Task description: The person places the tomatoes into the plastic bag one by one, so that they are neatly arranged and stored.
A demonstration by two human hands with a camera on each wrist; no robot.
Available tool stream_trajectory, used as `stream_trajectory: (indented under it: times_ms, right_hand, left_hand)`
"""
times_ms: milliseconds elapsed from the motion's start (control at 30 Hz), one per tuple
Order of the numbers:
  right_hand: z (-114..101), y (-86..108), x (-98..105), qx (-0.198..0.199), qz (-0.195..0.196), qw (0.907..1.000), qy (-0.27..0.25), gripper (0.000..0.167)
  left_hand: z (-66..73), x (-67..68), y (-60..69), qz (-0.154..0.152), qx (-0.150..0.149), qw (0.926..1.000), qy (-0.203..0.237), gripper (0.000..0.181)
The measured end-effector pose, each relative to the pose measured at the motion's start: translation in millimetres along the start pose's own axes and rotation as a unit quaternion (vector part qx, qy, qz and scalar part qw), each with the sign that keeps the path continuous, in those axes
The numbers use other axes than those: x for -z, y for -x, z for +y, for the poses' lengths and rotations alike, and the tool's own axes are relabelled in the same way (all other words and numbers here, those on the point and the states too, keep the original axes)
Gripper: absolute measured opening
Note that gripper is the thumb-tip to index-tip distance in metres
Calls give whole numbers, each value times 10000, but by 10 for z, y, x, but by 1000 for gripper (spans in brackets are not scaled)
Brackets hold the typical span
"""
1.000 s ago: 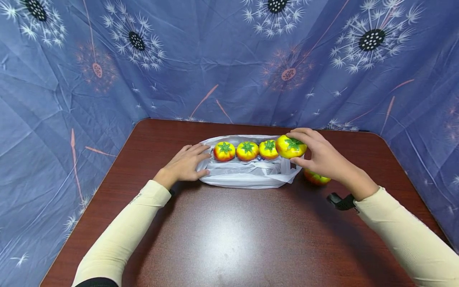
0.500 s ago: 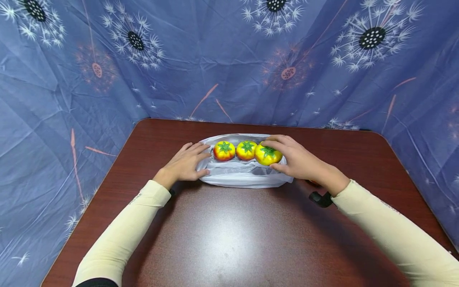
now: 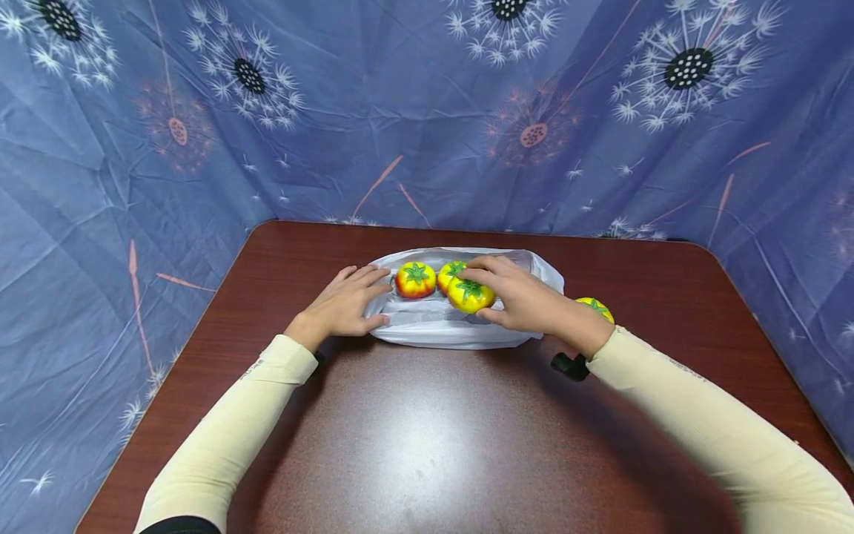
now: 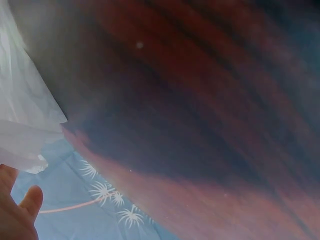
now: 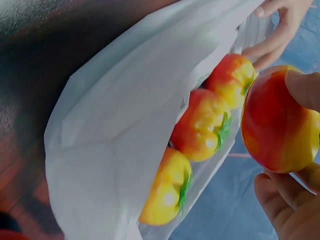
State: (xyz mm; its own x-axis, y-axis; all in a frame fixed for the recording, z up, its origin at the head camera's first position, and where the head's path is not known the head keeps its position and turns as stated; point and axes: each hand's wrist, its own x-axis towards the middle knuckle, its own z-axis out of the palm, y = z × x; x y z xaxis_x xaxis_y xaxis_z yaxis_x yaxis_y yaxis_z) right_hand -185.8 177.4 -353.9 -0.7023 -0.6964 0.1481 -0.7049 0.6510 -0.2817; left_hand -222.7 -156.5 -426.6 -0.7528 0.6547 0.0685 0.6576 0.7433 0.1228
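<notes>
My right hand (image 3: 517,297) grips a red-and-yellow tomato (image 3: 471,295) with a green star-shaped top, above the opening of a white plastic bag (image 3: 460,337). In the right wrist view, the held tomato (image 5: 275,120) is between thumb and fingers, apart from the row in the bag. That row shows a far tomato (image 5: 231,80), a middle one (image 5: 200,125) and a near one (image 5: 167,187); my right hand hides the near one in the head view. With fingers spread, my left hand (image 3: 343,302) rests on the bag's left end.
Another tomato (image 3: 596,305) lies on the table right of the bag, partly behind my right wrist. The brown table (image 3: 320,460) ends at a blue dandelion-print cloth (image 3: 373,133) hanging behind and at both sides.
My right hand has carried the held tomato leftward over the bag, from its right end to near the second tomato. The left hand has stayed in place on the bag.
</notes>
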Motion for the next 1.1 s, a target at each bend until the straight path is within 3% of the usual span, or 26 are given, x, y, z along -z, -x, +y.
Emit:
stream_trajectory:
  times_ms: [633, 1100]
  right_hand:
    - [-86, -223, -363, 143, -250, 9996, -61, 62]
    - [-49, -300, -581, 78, -98, 9999, -33, 62]
  left_hand:
    - [-16, 2, 16, -33, 51, 9999, -83, 59]
    - [-16, -13, 4, 2, 42, 10000, -85, 59]
